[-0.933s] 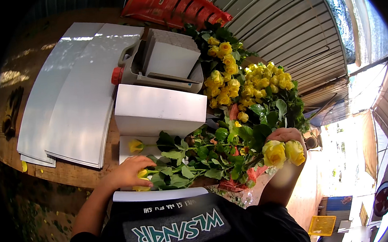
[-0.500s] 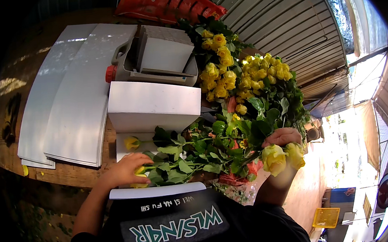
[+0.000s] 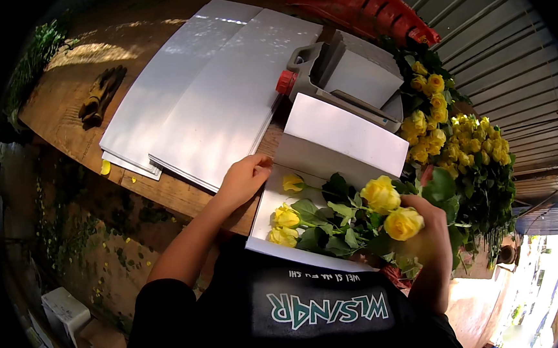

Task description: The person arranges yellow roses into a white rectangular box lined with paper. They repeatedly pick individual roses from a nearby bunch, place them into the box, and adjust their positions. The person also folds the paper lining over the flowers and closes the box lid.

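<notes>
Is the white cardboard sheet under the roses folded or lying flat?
Folded: the white cardboard sheet bends upward behind the yellow roses lying on its flat part.

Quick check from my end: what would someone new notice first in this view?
First, the yellow roses held up in the right hand, low and right of centre. Three more yellow blooms lie on a white sheet at the table edge, where the left hand rests. Behind them a big pile of yellow roses fills the right side, with grey sheets stacked to the left.
</notes>
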